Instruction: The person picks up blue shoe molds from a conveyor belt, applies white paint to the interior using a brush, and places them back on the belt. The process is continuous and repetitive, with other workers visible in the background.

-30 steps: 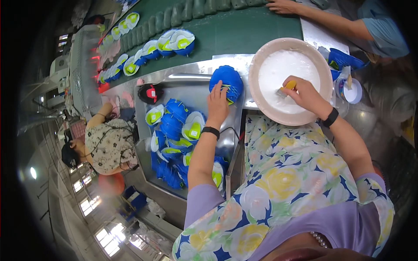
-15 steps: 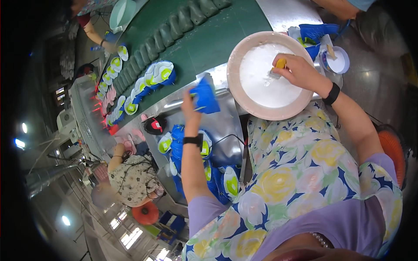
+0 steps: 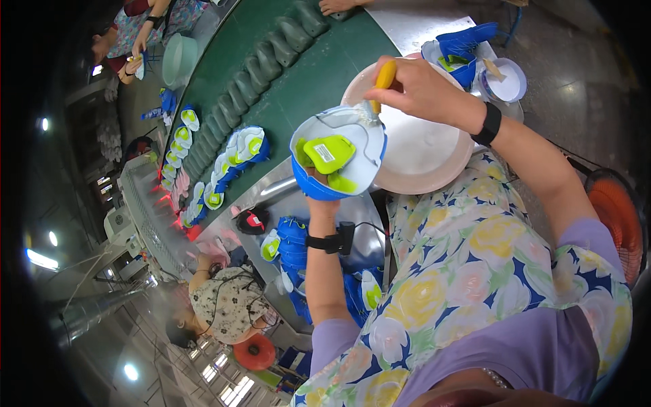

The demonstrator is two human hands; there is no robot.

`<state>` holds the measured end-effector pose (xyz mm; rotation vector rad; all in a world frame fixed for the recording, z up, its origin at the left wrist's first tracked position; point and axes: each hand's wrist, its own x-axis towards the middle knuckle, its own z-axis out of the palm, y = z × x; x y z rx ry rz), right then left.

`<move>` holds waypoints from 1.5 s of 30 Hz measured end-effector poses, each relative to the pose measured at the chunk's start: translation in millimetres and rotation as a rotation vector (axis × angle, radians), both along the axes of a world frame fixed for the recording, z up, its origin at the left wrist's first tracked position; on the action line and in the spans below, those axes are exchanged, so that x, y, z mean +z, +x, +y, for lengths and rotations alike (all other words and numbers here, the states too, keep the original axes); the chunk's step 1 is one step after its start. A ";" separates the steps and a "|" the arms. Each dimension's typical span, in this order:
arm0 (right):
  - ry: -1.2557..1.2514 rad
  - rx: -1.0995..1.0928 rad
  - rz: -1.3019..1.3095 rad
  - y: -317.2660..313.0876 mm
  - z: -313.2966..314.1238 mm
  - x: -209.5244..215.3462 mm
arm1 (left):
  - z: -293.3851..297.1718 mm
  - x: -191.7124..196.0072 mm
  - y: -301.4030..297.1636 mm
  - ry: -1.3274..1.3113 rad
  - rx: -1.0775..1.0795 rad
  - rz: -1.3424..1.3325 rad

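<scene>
Blue upper, label apparently unreadable.

Grey floor gleams at upper right, windows blaze at lower left, a ceiling light glares far left, and the green desk sweeps across the top!

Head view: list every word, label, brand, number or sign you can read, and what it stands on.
No text is legible.
White label on the lime-green tongue of the raised blue shoe upper: too small to read.
Red patch on the black item: too small to tell.
</scene>
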<state>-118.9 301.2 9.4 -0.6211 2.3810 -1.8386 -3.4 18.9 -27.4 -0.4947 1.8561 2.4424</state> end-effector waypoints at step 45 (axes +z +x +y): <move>-0.039 0.157 0.151 -9.9 -29.8 -11.7 | -26.0 -9.3 -4.6 0.436 -0.222 -0.383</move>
